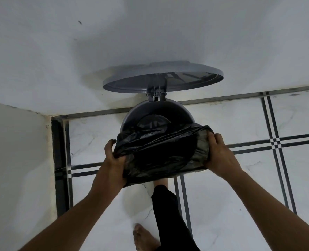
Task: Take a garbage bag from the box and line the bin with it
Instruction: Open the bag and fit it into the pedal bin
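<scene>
A round grey pedal bin (132,116) stands on the floor against the wall, its grey lid (161,75) raised and leaning back on the wall. A black garbage bag (159,154) is stretched over the near half of the bin's rim. The far half of the rim and the inside are bare. My left hand (114,158) grips the bag's left edge. My right hand (219,153) grips its right edge, pulling it wide. No bag box is in view.
One foot (161,183) is placed at the bin's base under the bag, the other foot (142,238) stands further back. White walls (41,60) meet at a corner on the left. The floor (231,205) is white marble tile with dark stripes.
</scene>
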Available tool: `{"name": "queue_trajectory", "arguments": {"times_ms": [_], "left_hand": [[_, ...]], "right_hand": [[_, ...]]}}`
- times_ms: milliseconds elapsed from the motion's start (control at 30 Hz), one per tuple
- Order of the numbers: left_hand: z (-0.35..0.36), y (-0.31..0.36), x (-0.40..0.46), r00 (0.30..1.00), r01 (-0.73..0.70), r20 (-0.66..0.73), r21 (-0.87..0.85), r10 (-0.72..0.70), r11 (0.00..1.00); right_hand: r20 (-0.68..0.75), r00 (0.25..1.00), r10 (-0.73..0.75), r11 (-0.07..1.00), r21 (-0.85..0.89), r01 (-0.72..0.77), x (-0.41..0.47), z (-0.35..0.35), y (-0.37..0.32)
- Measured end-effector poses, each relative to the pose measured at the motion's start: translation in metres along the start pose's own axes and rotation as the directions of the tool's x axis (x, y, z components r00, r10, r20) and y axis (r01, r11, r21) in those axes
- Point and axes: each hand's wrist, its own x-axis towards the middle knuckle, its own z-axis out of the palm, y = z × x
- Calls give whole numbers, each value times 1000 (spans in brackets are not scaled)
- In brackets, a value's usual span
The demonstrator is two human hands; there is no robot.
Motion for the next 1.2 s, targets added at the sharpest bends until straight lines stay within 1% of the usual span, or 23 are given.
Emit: {"name": "queue_trajectory", "arguments": {"times_ms": [33,100,167,233,267,300,333,400,433,500,533,567,633,700,767,833,900,967,1000,1033,1067,1133,1200], "left_hand": [[1,-7,-1,998,-55,5,86,55,995],[-2,-19,1,996,-81,50,210,72,974],[-10,-23,7,998,-57,55,281,43,958],[-21,-24,20,996,16,79,235,-36,972],[-29,-22,28,988,82,117,159,-101,984],[-34,-26,41,970,157,178,63,-166,986],[-41,-29,53,944,229,251,-24,-216,973],[-57,-30,78,880,349,392,-151,-268,925],[-64,-29,89,840,423,453,-203,-298,883],[-79,-18,103,753,566,550,-261,-361,782],[-86,-13,110,743,594,552,-285,-378,752],[-90,-9,117,761,599,517,-332,-391,728],[-89,-9,131,795,605,421,-486,-437,630],[-87,-9,140,779,617,376,-603,-502,505],[-85,-4,144,767,624,392,-640,-508,448],[-84,4,147,803,591,403,-638,-440,494],[-83,13,149,835,551,405,-606,-373,574],[-82,19,152,860,509,377,-587,-344,629],[-81,21,155,874,485,350,-575,-338,660],[-81,23,157,888,458,317,-560,-332,690],[-82,24,158,902,429,290,-533,-319,729],[-84,25,161,918,389,265,-462,-295,797],[-84,23,163,924,366,259,-377,-283,851]], "right_hand": [[-21,1000,4,996,-85,-6,-1,3,-1],[-31,999,30,969,-246,-37,0,7,-4],[-4,996,87,958,-275,-85,6,6,-6],[25,989,146,984,-104,-142,16,1,-6],[38,981,191,980,52,-192,23,-3,-5],[76,964,254,935,234,-265,30,-9,-5],[157,934,322,835,419,-358,39,-17,-4],[425,827,368,496,662,-562,51,-35,-11],[515,785,344,319,722,-614,56,-44,-17],[576,754,317,34,787,-616,69,-52,-22],[575,756,314,-35,803,-596,76,-55,-23],[566,759,321,-51,811,-583,83,-57,-24],[545,759,356,-3,813,-582,92,-58,-27],[527,738,421,85,787,-611,100,-55,-29],[453,738,500,322,694,-644,107,-50,-32],[333,779,531,531,586,-612,113,-43,-36],[119,863,490,728,488,-481,112,-39,-46],[-187,951,246,927,332,-175,107,-37,-58],[-298,952,66,968,250,12,105,-37,-63],[-332,938,-96,969,184,165,104,-35,-65],[-308,927,-214,952,146,269,104,-32,-65],[-219,925,-309,933,119,340,107,-27,-62],[-255,931,-261,938,163,307,113,-28,-58]]}}
